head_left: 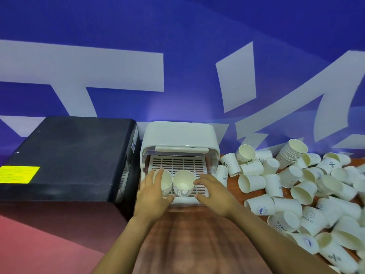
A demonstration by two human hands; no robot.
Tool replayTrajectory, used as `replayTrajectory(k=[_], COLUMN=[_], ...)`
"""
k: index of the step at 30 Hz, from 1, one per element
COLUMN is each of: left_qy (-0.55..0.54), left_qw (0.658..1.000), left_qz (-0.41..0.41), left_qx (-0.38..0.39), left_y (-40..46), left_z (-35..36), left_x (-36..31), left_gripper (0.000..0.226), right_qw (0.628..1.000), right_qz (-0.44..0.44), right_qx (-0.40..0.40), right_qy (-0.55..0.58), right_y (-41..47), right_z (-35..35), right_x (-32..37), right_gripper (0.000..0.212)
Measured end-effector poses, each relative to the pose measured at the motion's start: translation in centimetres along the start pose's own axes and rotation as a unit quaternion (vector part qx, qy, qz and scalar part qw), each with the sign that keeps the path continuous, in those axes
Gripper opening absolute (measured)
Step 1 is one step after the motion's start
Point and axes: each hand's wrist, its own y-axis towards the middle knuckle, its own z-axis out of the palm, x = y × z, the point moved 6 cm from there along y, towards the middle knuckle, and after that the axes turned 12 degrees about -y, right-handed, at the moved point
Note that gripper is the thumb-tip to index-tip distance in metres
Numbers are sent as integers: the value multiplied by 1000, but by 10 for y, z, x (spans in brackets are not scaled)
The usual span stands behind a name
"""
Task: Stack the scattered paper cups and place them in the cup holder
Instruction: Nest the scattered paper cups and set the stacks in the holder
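A white cup holder (178,135) stands open at the wall, its slotted tray (177,164) pulled forward. Two stacks of white paper cups stand upright on the tray: a left stack (166,181) and a right stack (183,184). My left hand (153,189) rests against the left stack, fingers spread along its side. My right hand (212,191) hovers at the tray's front right corner, fingers apart, just touching the right stack's rim. A large heap of scattered paper cups (296,186) lies to the right on the table.
A black box-shaped machine (65,157) with a yellow label stands directly left of the holder. The wooden table (187,234) runs toward me. A short stack of cups (292,153) leans in the heap. A blue and white wall rises behind.
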Motion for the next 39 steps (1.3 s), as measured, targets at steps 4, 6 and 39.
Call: replayTrajectory(k=[4,6,39], left_qy=[-42,-62,144], left_qw=[995,992,968], left_qz=[92,100,37], left_qx=[21,52,202], left_y=[-45,-59,-79], left_z=[21,38,321], left_x=[-23,-27,-257], left_gripper=[74,67,71], right_qw=[998,995,985], right_qz=[51,81,-22], right_qx=[37,62,96], right_qy=[15,15,-139], right_y=[-52,-78,-194], right_z=[18,29,2], right_x=[-34,-53,-295], right_gripper=[36,32,67])
